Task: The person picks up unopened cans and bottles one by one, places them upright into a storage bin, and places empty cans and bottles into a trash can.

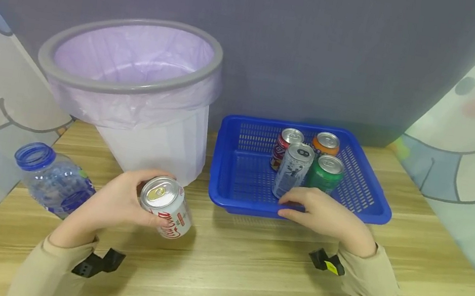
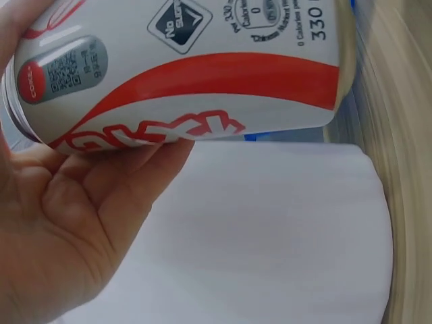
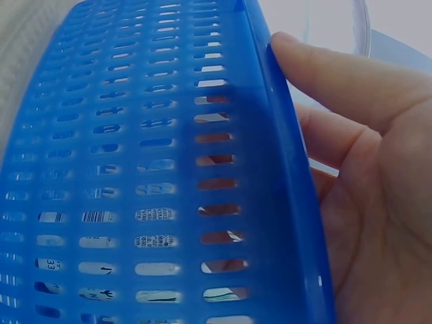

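Observation:
My left hand (image 1: 116, 204) holds a white and red Coca-Cola can (image 1: 173, 218) around its upper part, thumb on the near side and fingers behind. Close up in the left wrist view, the can (image 2: 223, 74) shows its "No sugar" mark. On the right, my right hand (image 1: 324, 214) pinches the front rim of a blue plastic basket (image 1: 247, 205). The thumb lies along the rim's outer side and the fingers reach over inside. Within the basket stand a tilted silver can (image 1: 293, 171), a green can (image 1: 327, 174), a dark red can (image 1: 281, 149) and an orange can (image 1: 326, 144).
A white bin (image 1: 160, 141) with a purple liner and grey rim stands behind my left hand. Left of that hand, an uncapped clear bottle with a blue neck (image 1: 35, 157) leans, partly hidden by my forearm. Grey fabric (image 1: 316, 52) backs the wooden table (image 1: 217, 283).

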Available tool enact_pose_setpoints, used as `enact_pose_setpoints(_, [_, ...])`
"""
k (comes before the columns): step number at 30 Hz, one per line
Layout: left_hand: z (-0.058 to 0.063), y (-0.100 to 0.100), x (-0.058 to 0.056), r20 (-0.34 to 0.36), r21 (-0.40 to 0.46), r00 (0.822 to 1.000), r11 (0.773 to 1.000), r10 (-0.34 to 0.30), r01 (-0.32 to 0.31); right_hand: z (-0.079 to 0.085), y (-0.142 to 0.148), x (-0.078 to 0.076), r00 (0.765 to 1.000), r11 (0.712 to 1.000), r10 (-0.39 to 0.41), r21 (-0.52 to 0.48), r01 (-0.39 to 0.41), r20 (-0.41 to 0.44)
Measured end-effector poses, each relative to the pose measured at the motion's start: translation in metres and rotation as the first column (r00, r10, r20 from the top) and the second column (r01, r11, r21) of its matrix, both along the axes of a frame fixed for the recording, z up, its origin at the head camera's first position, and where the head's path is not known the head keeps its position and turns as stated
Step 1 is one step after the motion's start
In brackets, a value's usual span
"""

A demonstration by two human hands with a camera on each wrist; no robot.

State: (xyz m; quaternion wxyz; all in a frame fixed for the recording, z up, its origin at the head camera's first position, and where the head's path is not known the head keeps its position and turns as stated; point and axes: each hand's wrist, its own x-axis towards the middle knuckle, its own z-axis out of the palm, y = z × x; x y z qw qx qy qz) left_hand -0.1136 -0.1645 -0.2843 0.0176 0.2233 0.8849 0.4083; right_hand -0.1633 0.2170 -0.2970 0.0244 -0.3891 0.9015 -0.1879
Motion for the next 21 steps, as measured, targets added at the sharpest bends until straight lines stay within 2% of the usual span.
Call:
enact_pose_setpoints(6, [0.003,0.007,-0.005,0.064,0.105,0.998,0.994,-0.006,0.000,-0.001,0.000,0.000,1.000,1.000,-0.003,-0.003,0.003,0.010])
enact_pose_setpoints(10, [0.006,0.014,-0.008,0.074,0.142,0.997,0.990,-0.012,0.001,-0.001,0.001,0.000,1.000,1.000,-0.003,-0.006,0.003,0.013])
enact_pose_setpoints(21, [0.028,0.025,-0.014,0.033,0.113,0.999,0.993,-0.019,0.015,0.000,0.000,0.000,1.000,1.000,-0.006,-0.005,0.006,0.026])
